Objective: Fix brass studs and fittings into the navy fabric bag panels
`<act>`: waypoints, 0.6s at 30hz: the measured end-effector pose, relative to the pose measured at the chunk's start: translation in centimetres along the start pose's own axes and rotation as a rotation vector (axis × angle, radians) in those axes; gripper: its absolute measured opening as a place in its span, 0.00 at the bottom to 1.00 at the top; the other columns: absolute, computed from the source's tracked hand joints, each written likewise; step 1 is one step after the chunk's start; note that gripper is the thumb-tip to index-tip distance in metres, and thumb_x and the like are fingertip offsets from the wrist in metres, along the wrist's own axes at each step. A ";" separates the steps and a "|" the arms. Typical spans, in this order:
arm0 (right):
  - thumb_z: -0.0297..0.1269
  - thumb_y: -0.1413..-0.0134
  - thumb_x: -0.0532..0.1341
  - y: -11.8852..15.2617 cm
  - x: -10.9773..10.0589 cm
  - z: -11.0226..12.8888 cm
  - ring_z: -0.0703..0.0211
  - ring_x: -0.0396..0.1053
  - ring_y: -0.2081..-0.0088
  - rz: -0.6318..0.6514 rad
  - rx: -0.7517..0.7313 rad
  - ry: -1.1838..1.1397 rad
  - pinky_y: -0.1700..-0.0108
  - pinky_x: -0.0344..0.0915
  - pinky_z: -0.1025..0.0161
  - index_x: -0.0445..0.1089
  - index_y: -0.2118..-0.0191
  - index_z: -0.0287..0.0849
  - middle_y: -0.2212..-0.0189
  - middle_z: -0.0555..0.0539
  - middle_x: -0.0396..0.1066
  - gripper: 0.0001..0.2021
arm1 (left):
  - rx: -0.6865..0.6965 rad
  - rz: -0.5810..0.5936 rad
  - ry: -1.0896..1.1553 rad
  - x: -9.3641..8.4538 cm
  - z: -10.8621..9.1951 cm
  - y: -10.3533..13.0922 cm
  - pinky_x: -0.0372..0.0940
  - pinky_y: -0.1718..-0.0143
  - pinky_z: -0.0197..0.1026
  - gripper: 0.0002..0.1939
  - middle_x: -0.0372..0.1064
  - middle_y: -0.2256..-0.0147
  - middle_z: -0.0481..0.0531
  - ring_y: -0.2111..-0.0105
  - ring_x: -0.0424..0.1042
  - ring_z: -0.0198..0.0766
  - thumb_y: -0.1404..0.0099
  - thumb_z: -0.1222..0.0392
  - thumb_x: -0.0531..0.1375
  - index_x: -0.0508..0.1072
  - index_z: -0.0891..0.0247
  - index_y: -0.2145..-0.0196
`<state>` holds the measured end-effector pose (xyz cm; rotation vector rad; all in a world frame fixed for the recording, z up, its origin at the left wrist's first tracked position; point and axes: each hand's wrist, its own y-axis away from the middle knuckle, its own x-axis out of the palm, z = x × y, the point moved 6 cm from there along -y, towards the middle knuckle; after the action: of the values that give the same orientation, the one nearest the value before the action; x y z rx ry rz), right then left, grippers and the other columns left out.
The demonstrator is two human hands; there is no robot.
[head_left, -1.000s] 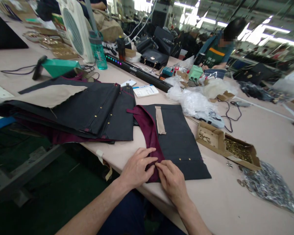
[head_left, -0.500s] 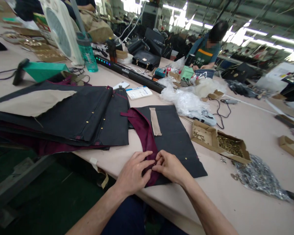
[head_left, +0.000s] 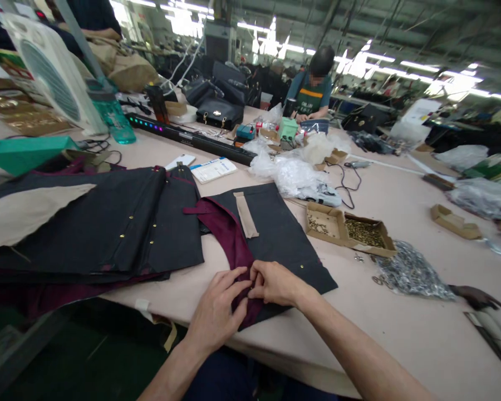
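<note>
A black panel [head_left: 281,239] lies at the table's front edge, with a beige strip [head_left: 246,216] and a small brass stud on it. Maroon fabric [head_left: 225,228] is folded along its left side. My left hand [head_left: 217,306] rests on the maroon fabric, fingers spread. Beside it, my right hand [head_left: 271,283] pinches at the same fabric with thumb and fingers together; what lies between the fingertips is too small to name. On the left lies a stack of black panels [head_left: 121,217] with brass studs and maroon lining, partly under a beige piece [head_left: 33,211].
Cardboard boxes of small metal parts [head_left: 365,231] stand right of the panel, beside a bag of metal pieces [head_left: 413,273]. Behind are plastic bags [head_left: 292,172], a black bar [head_left: 192,136], a bottle [head_left: 117,120] and a fan [head_left: 50,72]. A person [head_left: 311,89] works across the table.
The head view has turned right, so most things sit further left in the picture. Both hands remain at the same spot on the maroon fabric, with the right fingers drawn slightly closer together.
</note>
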<state>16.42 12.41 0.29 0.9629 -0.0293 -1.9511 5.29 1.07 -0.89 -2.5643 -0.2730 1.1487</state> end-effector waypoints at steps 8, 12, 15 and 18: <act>0.47 0.35 0.65 7.5 -0.8 -4.9 0.61 0.68 0.66 -0.625 -0.285 -0.461 0.62 0.66 0.64 0.73 0.58 0.42 0.67 0.50 0.70 0.13 | 0.064 0.072 -0.112 0.5 -0.3 0.7 0.66 0.35 0.61 0.46 0.53 0.29 0.54 0.32 0.57 0.57 0.38 0.43 0.68 0.54 0.47 0.28; 0.48 0.31 0.60 10.6 -4.1 -9.1 0.54 0.71 0.57 -1.048 -0.181 -0.289 0.53 0.68 0.58 0.73 0.54 0.42 0.59 0.44 0.73 0.14 | -0.003 -0.039 -0.087 1.1 -0.5 1.2 0.66 0.36 0.60 0.39 0.63 0.34 0.55 0.35 0.63 0.54 0.33 0.47 0.65 0.55 0.46 0.29; 0.48 0.31 0.59 11.6 -6.3 -10.8 0.47 0.67 0.44 -1.136 -0.113 -0.052 0.38 0.63 0.48 0.70 0.44 0.41 0.46 0.38 0.70 0.19 | -0.129 -0.133 0.079 1.1 0.2 1.9 0.67 0.36 0.59 0.29 0.65 0.37 0.55 0.38 0.67 0.50 0.27 0.47 0.56 0.59 0.48 0.32; 0.51 0.35 0.63 11.7 -7.6 -11.8 0.42 0.65 0.40 -1.070 -0.001 0.096 0.35 0.59 0.43 0.67 0.39 0.38 0.43 0.34 0.68 0.27 | -0.310 -0.259 0.188 0.3 1.9 3.2 0.61 0.32 0.61 0.30 0.63 0.35 0.56 0.35 0.64 0.52 0.28 0.45 0.56 0.59 0.52 0.32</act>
<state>34.42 15.54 1.24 1.1948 0.6652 -2.8399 4.20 -1.41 -3.48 -2.7691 -0.7646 0.8178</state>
